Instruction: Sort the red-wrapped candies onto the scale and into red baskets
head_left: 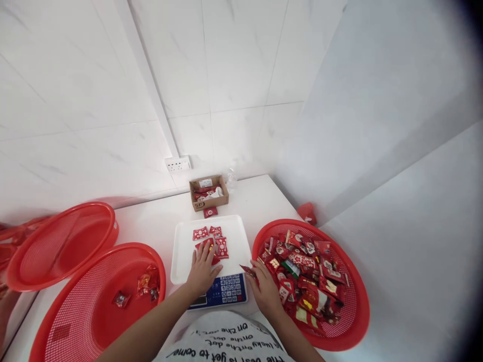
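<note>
My left hand [202, 269] lies over the white weighing tray [184, 271], fingers stretched out and resting on a red packet [215, 259]. Around its fingertips are a few other small red-wrapped snacks [222, 247]. Between the tray and the right basket, my right hand [264, 289] is closed on a red snack packet [246, 269], whose pointed end sticks out toward the tray. Under the tray sits a blue scale [226, 291] with a keypad. To the right, a red mesh basket [354, 322] holds a heap of mostly red wrapped snacks [305, 286].
A small cardboard box [209, 204] with red packets stands behind the tray, a red packet [210, 212] before it. At left are a red basket [56, 322] with a few wrapped pieces and another red basket [109, 216]. A power socket [178, 164] is on the wall.
</note>
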Demonstrator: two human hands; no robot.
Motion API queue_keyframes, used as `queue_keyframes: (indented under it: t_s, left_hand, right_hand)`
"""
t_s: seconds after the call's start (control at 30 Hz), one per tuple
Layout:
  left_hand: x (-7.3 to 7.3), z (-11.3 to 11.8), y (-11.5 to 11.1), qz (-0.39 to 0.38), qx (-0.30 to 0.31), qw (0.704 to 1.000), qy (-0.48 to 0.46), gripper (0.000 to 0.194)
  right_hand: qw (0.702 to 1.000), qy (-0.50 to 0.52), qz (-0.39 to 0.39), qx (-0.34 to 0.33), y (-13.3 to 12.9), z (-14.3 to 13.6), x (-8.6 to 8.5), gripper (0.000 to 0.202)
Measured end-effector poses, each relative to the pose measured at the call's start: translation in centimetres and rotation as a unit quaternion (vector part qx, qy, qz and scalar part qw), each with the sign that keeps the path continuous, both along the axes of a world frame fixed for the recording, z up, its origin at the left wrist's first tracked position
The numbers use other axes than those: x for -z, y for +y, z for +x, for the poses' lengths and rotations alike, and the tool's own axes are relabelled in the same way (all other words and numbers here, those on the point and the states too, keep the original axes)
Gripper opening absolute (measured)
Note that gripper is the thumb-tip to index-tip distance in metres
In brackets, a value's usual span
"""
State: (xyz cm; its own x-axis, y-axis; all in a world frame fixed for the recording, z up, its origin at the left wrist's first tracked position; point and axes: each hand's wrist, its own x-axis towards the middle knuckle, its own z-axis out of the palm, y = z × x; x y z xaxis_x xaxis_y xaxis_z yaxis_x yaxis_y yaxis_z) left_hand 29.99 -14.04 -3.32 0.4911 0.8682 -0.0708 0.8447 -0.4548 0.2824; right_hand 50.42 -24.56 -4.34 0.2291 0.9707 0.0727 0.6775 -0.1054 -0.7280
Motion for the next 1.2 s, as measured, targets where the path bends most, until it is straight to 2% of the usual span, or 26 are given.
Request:
queue_keyframes:
  t_s: [0.17, 0.3, 0.4, 0.63, 0.73, 0.83, 0.97, 1.07, 1.2]
  left_hand:
    - [-1.2, 2.4, 3.6, 0.035, 0.008, 0.999, 0.034, 0.060]
    - [-1.9, 3.6, 5.6, 0.022, 0.038, 0.997, 0.057, 0.059]
    - [-1.8, 3.5, 5.4, 0.005, 0.069, 0.995, 0.066, 0.058]
    - [-1.1, 2.0, 2.7, 0.020, 0.106, 0.992, 0.059, 0.059]
    - [-1.3, 1.6, 2.8, 0.054, 0.095, 0.993, 0.038, 0.058]
    - [-1.5, 1.3, 4.1, 0.072, 0.051, 0.996, 0.016, 0.063]
    - [-1.4, 0.8, 5.7, 0.023, -0.006, 0.999, 0.024, 0.071]
    - [-1.2, 0.8, 5.4, 0.007, 0.010, 0.999, 0.036, 0.070]
    - [-1.5, 1.4, 3.5, 0.029, 0.037, 0.998, 0.043, 0.070]
  right_hand:
    - [1.000, 0.014, -0.011, 0.000, 0.2, 0.1, -0.2, 0.033]
    - [0.999, 0.030, -0.016, -0.001, 0.3, 0.1, -0.4, 0.033]
    - [0.999, 0.040, -0.010, 0.001, 0.4, 0.1, -0.6, 0.031]
    - [0.998, 0.057, -0.003, 0.021, 0.4, 0.1, -0.9, 0.031]
    - [0.998, 0.061, -0.001, 0.016, 0.4, 0.1, -0.7, 0.031]
    - [0.998, 0.065, 0.003, 0.014, 0.4, 0.2, -0.5, 0.031]
    - [0.997, 0.068, 0.009, 0.022, 0.4, 0.2, -0.3, 0.030]
    - [0.997, 0.068, 0.012, 0.026, 0.4, 0.1, -0.3, 0.029]
    - [0.997, 0.066, 0.016, 0.028, 0.4, 0.1, -0.3, 0.029]
